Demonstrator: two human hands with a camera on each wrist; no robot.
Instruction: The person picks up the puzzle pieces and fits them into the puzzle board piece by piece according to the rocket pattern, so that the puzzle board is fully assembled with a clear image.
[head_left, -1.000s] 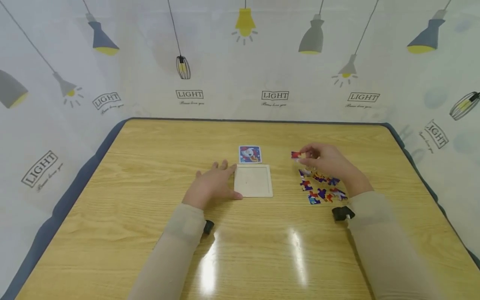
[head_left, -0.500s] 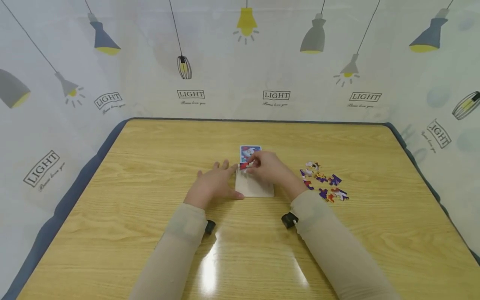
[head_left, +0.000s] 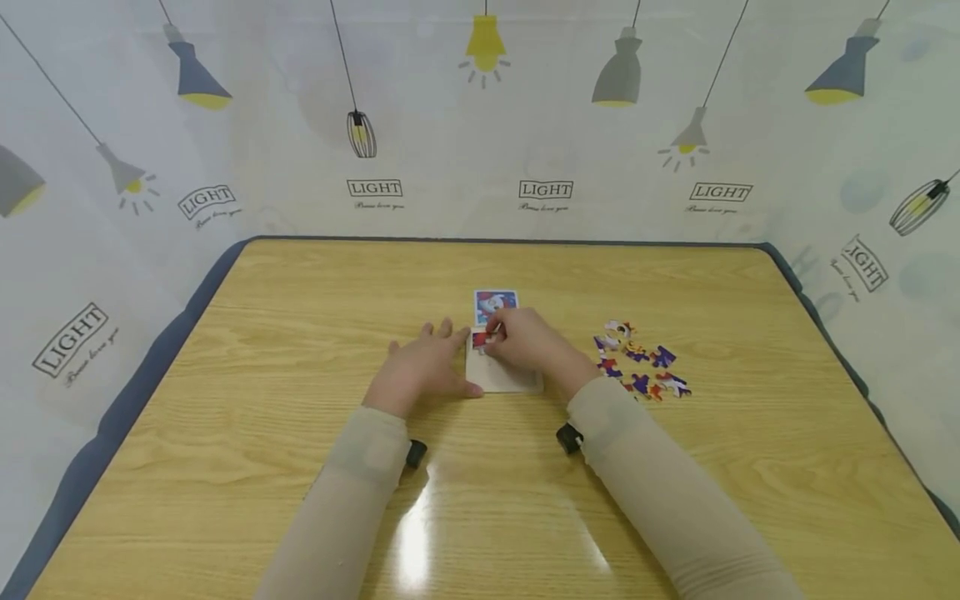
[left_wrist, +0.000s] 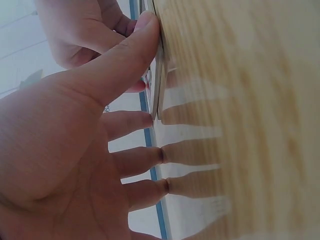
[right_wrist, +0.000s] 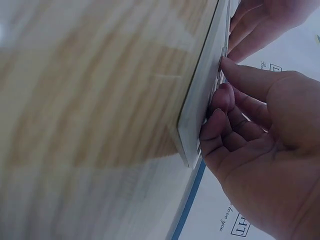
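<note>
A pale square puzzle tray (head_left: 506, 382) lies flat on the table. At its top left corner my right hand (head_left: 528, 340) pinches a red and purple jigsaw piece (head_left: 478, 340), low against the tray. My left hand (head_left: 423, 367) rests at the tray's left side with fingers spread. In the left wrist view the left thumb (left_wrist: 131, 52) touches the tray's edge, and other fingertips stand on the table. The right wrist view shows the right fingers (right_wrist: 240, 135) curled at the tray (right_wrist: 197, 107); the piece is mostly hidden there.
A picture card (head_left: 486, 300) with a blue and red design lies just behind the tray, partly covered by the right hand. Several loose jigsaw pieces (head_left: 663, 357) are scattered on the wooden table (head_left: 300, 333) to the right. A lamp-print curtain (head_left: 450, 125) surrounds the table.
My right hand has carried the jigsaw piece left from the loose pieces to the tray's top left corner, then lowered it there. The left hand has stayed in place.
</note>
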